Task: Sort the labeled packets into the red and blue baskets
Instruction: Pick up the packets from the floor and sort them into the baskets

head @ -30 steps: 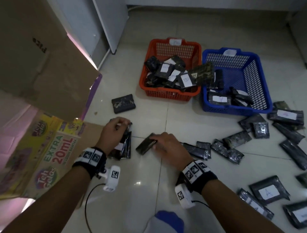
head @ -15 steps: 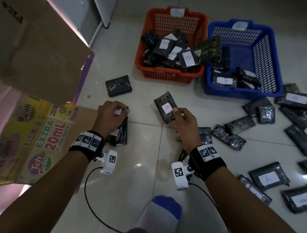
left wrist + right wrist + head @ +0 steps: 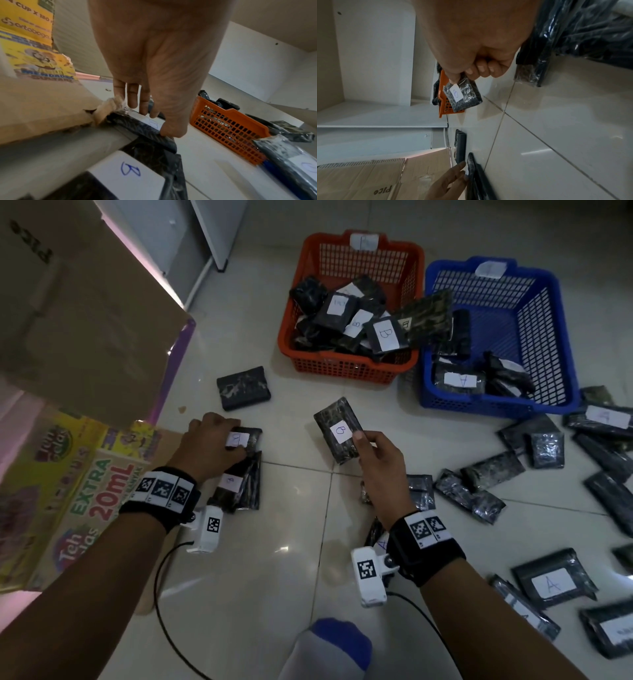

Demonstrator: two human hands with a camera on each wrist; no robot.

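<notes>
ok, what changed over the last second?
The right hand took a B-labelled packet off the floor and raised it, label up, pinched by its near end. The left hand stayed on its small stack of packets. The red basket and blue basket are unchanged.

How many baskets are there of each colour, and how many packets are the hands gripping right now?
red basket: 1
blue basket: 1
packets gripped by hands: 2 (the B packet in the right hand, and the top packet of a small pile under the left hand)
Total: 4
</notes>
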